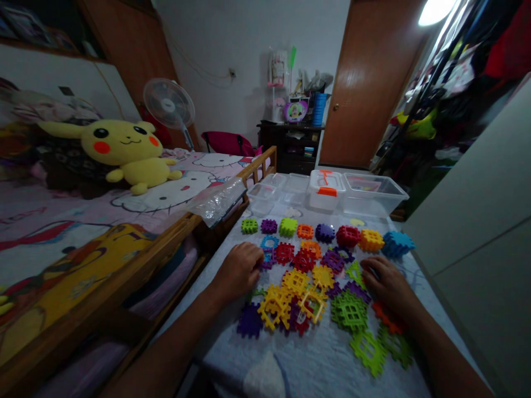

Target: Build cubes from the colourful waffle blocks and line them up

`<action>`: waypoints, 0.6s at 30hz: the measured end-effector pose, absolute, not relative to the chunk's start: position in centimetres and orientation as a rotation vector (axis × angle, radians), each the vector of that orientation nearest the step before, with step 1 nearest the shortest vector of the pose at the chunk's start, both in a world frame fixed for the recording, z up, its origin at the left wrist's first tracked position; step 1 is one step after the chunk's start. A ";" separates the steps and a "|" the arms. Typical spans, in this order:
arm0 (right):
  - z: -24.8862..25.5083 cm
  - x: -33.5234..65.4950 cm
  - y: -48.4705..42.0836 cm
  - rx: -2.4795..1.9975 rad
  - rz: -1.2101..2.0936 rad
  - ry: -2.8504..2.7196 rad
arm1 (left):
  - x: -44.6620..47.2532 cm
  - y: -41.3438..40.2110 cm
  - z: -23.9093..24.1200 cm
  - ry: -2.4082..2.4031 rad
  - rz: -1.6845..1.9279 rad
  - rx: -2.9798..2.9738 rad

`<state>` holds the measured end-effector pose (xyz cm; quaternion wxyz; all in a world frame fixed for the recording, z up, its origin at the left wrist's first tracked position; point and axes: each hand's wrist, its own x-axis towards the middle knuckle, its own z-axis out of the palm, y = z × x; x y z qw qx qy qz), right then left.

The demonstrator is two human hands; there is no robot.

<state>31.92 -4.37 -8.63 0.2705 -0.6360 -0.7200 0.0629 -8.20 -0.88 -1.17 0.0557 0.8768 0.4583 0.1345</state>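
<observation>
I can't tell if your curled left hand or looser-fingered right hand holds anything, but dragging the latter could shift the orange-red notched plastic tile beside its wrist.

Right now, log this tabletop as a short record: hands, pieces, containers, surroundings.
left hand: beside a purple piece; grip unclear
right hand: beside a light green piece; grip unclear
back row: eight stacks, from a green stack at left to a blue stack at right
nearer pieces: yellow pieces heaped, green pieces at right
containers: clear boxes beyond, one box with orange clips
surroundings: bed at left, yellow plush toy on it
</observation>
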 end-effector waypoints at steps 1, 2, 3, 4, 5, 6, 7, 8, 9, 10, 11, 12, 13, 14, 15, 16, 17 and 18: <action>-8.7 31.9 -4.4 -1.712 0.170 -1.942 | -8.3 -0.9 -1.3 1.395 0.385 2.675; -8.7 32.0 -4.4 -1.708 0.169 -1.944 | -8.5 -1.0 -1.4 1.382 0.344 2.682; -8.7 32.0 -4.4 -1.703 0.168 -1.947 | -8.6 -1.1 -1.5 1.362 0.299 2.681; -8.8 32.0 -4.4 -1.699 0.168 -1.952 | -8.8 -1.1 -1.6 1.336 0.252 2.670; -8.8 32.0 -4.4 -1.696 0.167 -1.955 | -8.9 -1.2 -1.5 1.311 0.213 2.653; -8.8 32.0 -4.4 -1.697 0.167 -1.955 | -9.1 -1.3 -1.4 1.292 0.180 2.633; -8.8 32.0 -4.4 -1.699 0.169 -1.953 | -9.2 -1.3 -1.2 1.273 0.153 2.614; -8.7 32.0 -4.4 -1.702 0.170 -1.949 | -9.4 -1.3 -1.0 1.259 0.132 2.597; -8.7 32.0 -4.4 -1.704 0.170 -1.944 | -9.5 -1.3 -0.8 1.247 0.116 2.581; -8.6 31.9 -4.4 -1.705 0.171 -1.939 | -9.7 -1.3 -0.6 1.234 0.104 2.566; -8.6 31.9 -4.4 -1.705 0.172 -1.936 | -9.8 -1.3 -0.5 1.218 0.094 2.553; -8.6 31.9 -4.4 -1.705 0.171 -1.934 | -9.9 -1.3 -0.3 1.203 0.083 2.541; -8.6 31.9 -4.4 -1.706 0.169 -1.934 | -10.0 -1.2 -0.2 1.194 0.071 2.531; -8.6 31.9 -4.4 -1.707 0.166 -1.934 | -10.0 -1.2 -0.1 1.192 0.058 2.524; -8.6 31.9 -4.4 -1.707 0.164 -1.936 | -10.0 -1.2 -0.1 1.198 0.045 2.519; -8.7 31.9 -4.4 -1.708 0.162 -1.936 | -9.9 -1.1 0.0 1.206 0.032 2.520; -8.7 32.0 -4.4 -1.708 0.159 -1.935 | -9.8 -1.1 0.0 1.216 0.021 2.524; -8.7 32.0 -4.3 -1.707 0.158 -1.933 | -9.7 -1.1 0.0 1.220 0.015 2.531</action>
